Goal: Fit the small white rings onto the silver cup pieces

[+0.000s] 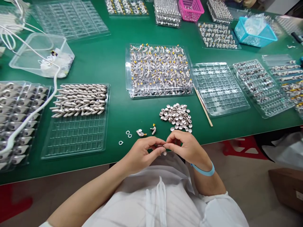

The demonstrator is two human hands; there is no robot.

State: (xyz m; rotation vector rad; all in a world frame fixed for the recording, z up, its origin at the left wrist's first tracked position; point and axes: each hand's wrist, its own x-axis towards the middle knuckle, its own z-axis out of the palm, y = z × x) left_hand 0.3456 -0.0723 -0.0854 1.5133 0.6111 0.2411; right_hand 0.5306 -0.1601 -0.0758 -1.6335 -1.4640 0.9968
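My left hand (147,153) and my right hand (186,147) meet at the table's front edge, with thumbs and fingertips pinched close together. Between them is a small pale earphone part (165,153), mostly covered by the fingers. Just beyond my left hand lie two loose earphone pieces with yellow tabs, one curved piece (141,133) and one smaller piece (153,129). Thin white rings (121,142) are scattered to their left. Past my right hand spreads a pile of small round silvery caps (177,116).
Behind the caps stands a stacked clear tray of earphone pieces (161,71). A half-filled tray of silvery shells (79,101) is at left, under a white cable (55,82). A wooden stick (204,107) lies beside a clear tray (219,90). Farther back are a pink basket (191,11) and a blue basket (254,36).
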